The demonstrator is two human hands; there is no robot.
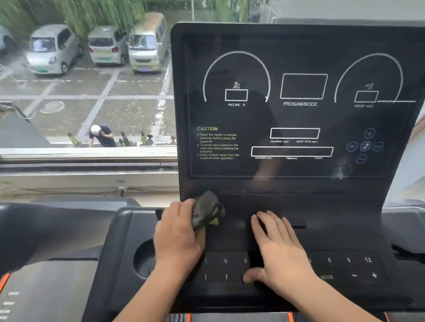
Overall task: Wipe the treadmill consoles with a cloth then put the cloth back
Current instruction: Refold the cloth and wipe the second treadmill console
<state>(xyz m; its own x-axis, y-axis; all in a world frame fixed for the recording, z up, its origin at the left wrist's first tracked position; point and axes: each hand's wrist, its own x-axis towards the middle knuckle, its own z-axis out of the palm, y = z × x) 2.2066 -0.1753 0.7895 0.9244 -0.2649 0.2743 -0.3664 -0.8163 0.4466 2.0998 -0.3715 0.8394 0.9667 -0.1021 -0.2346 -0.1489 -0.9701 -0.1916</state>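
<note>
While the left hand (177, 240) bunches a dark, crumpled cloth (207, 210) in its curled fingers, the wad is pressed against the lower left corner of the treadmill console (299, 46) — a glossy black slab with white dial arcs and boxy outlines. The right hand (278, 251) lies flat on the matte keypad (347, 260), fingers straight, holding nothing. A round cup holder (144, 257) sits just left of the left hand.

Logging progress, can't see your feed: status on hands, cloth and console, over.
Copy: left hand grips cloth at lower-left corner of console; right hand open, flat below screen. Nothing between cloth and screen.
</note>
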